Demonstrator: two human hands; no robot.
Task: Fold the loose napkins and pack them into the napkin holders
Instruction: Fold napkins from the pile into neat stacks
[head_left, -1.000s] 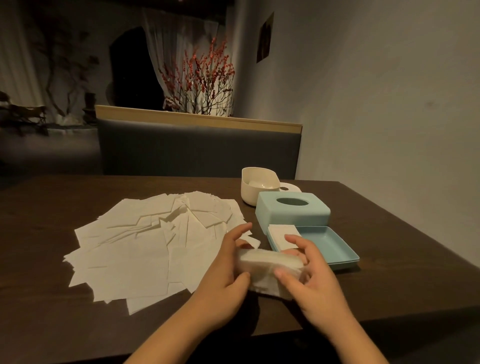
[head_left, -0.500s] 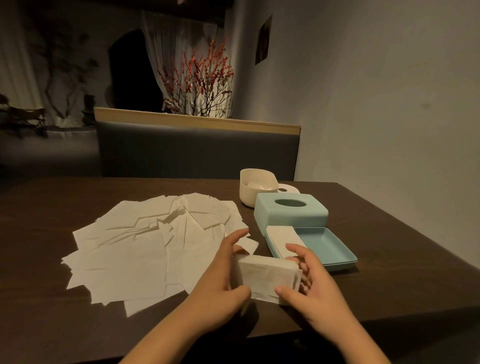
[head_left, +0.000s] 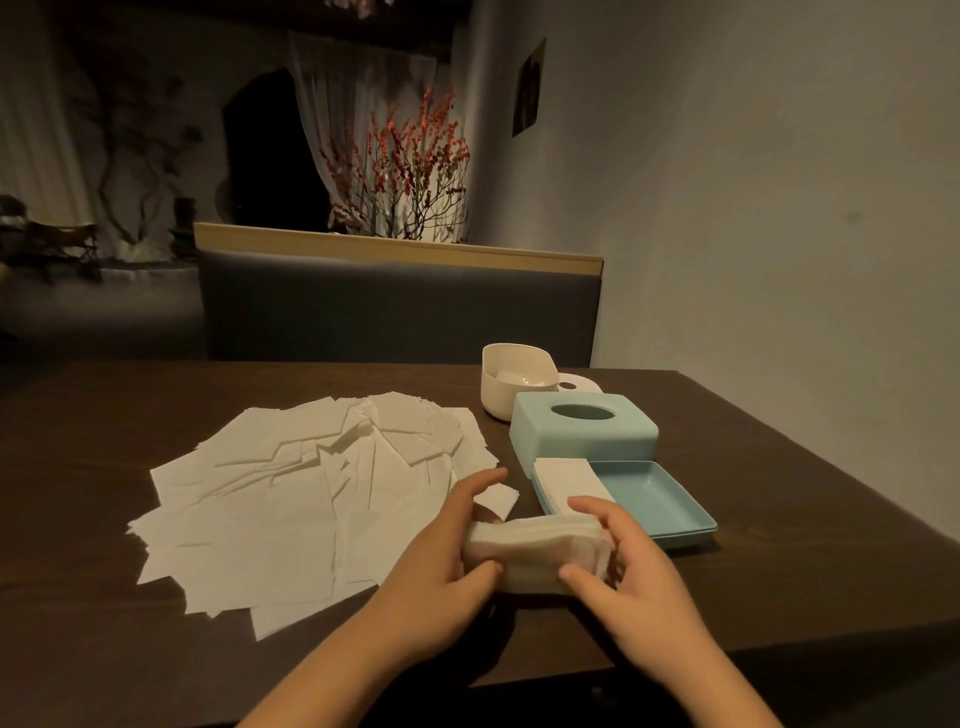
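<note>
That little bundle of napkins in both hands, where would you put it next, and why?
Probably carry it a little right and forward into the blue tray. Both the left hand and right hand grip the folded stack, which looks squared up, and the tray already holds a folded pile on one side with bare space beside it.

Left hand (head_left: 441, 561) and right hand (head_left: 636, 577), fingers curled, facing inward.

head-worn, forward-down, close over table (head_left: 779, 493)
</note>
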